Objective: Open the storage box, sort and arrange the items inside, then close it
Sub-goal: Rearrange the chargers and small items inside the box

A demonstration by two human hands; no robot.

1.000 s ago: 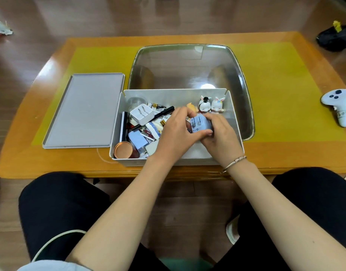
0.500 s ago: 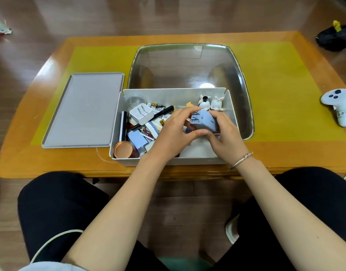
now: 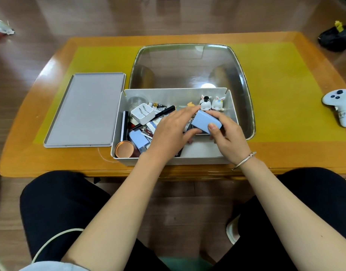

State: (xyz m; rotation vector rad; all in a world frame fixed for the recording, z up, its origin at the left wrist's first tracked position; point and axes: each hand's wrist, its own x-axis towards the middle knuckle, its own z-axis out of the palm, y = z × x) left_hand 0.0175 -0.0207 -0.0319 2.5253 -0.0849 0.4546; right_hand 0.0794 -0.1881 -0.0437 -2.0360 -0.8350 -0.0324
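An open grey storage box (image 3: 199, 160) stands at the table's near edge, its lid (image 3: 86, 110) lying flat to the left. Both hands are over the box's middle holding a small light-blue box (image 3: 204, 120): my left hand (image 3: 168, 133) grips its left side, my right hand (image 3: 227, 132) grips its right end with the thumb on top. The box's left half is cluttered: a white charger (image 3: 142, 113), a black pen (image 3: 166, 111), batteries (image 3: 158, 105), a copper-coloured tin (image 3: 124, 149), another blue box (image 3: 138, 138). Two small rabbit figurines (image 3: 212, 103) stand at the back right.
A glass inset (image 3: 187, 63) fills the wooden table's middle behind the box, with yellow mats either side. A white game controller (image 3: 341, 106) lies at the far right. A black bag (image 3: 337, 37) sits on the floor beyond. My knees are under the near edge.
Both hands moved with the light-blue box a little right and toward the back of the storage box, turning it so its plain top faces up.
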